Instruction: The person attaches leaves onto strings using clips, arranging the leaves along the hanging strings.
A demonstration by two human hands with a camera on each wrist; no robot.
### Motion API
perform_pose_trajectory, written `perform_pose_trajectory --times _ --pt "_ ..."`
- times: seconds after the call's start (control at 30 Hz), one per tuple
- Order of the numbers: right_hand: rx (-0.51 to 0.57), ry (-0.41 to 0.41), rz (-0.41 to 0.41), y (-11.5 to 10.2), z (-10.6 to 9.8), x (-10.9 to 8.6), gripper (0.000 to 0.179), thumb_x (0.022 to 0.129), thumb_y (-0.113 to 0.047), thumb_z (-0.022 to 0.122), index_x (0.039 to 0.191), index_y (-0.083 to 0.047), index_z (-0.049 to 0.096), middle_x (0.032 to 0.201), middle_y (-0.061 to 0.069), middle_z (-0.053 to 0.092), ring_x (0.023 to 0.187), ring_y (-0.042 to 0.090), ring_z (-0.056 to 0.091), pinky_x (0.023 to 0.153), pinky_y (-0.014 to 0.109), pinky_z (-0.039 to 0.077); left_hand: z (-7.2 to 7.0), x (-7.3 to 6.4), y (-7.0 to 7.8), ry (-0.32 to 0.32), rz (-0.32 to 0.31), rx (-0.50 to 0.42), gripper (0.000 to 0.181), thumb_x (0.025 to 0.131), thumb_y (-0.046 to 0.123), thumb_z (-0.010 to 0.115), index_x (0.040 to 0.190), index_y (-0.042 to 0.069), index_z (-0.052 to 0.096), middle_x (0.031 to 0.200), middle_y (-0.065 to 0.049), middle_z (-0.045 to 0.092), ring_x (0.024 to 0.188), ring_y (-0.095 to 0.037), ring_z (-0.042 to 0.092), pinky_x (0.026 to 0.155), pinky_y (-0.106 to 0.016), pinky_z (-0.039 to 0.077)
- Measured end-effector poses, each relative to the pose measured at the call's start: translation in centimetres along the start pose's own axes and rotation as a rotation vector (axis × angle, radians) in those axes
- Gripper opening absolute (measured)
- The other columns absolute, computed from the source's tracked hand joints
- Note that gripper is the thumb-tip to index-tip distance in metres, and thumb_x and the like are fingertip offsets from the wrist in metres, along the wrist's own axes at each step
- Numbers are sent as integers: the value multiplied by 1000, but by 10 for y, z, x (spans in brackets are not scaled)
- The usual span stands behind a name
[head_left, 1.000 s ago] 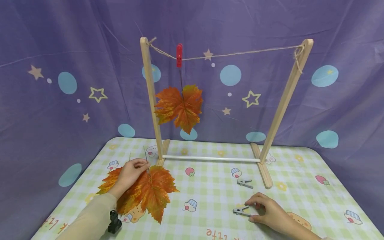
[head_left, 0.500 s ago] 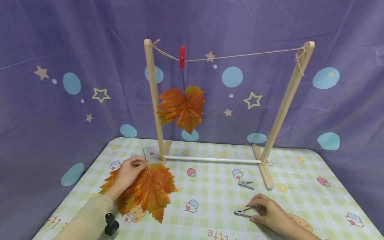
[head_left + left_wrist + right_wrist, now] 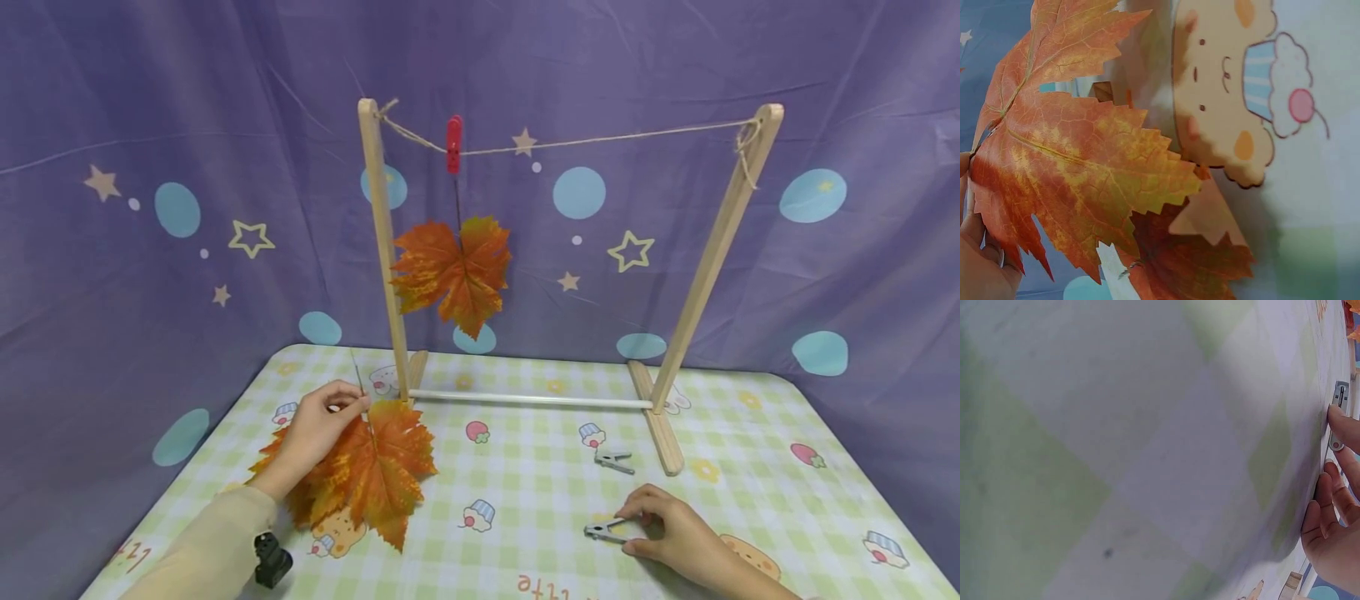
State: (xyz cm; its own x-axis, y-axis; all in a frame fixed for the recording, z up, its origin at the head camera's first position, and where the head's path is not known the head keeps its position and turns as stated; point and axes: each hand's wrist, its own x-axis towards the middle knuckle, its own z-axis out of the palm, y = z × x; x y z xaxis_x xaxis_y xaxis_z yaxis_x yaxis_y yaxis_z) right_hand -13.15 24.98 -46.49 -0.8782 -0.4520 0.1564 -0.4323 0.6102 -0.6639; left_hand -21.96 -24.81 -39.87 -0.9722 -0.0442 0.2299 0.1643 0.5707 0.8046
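My left hand [image 3: 318, 421] pinches the thin stem of an orange maple leaf [image 3: 386, 475], whose blade hangs tilted above the table. In the left wrist view this leaf [image 3: 1085, 162] fills much of the picture, overlapping a second leaf [image 3: 1188, 259] beneath it. At the right, my right hand [image 3: 678, 533] has thumb and fingertip on the two handle ends of a grey clothespin [image 3: 602, 530]. The right wrist view shows the same clothespin [image 3: 1340, 397] at its edge, partly covered by the fingers. Another grey clothespin [image 3: 615, 462] lies a little farther back.
A wooden stand with a left post [image 3: 384, 250] and a right post [image 3: 712, 258] carries a twine line [image 3: 592, 142]. One leaf [image 3: 453, 271] hangs from it by a red clothespin [image 3: 453, 146]. A white rod [image 3: 525, 399] joins the feet above the checked tablecloth [image 3: 540, 492].
My left hand has shifted slightly left and up with the pinched leaf, drawing it a little over the leaf below. The right hand stays at the grey clothespin.
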Motion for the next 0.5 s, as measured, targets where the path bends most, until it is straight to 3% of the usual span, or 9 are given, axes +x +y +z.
perform_pose_trajectory --times 0.5 --pt "25 -12 20 0 0 1 33 77 -32 83 104 -17 71 108 -9 59 89 3 49 84 20 48 1 0 23 23 82 -16 28 94 37 69 103 11 69 91 -3 69 84 -15 60 73 -25 46"
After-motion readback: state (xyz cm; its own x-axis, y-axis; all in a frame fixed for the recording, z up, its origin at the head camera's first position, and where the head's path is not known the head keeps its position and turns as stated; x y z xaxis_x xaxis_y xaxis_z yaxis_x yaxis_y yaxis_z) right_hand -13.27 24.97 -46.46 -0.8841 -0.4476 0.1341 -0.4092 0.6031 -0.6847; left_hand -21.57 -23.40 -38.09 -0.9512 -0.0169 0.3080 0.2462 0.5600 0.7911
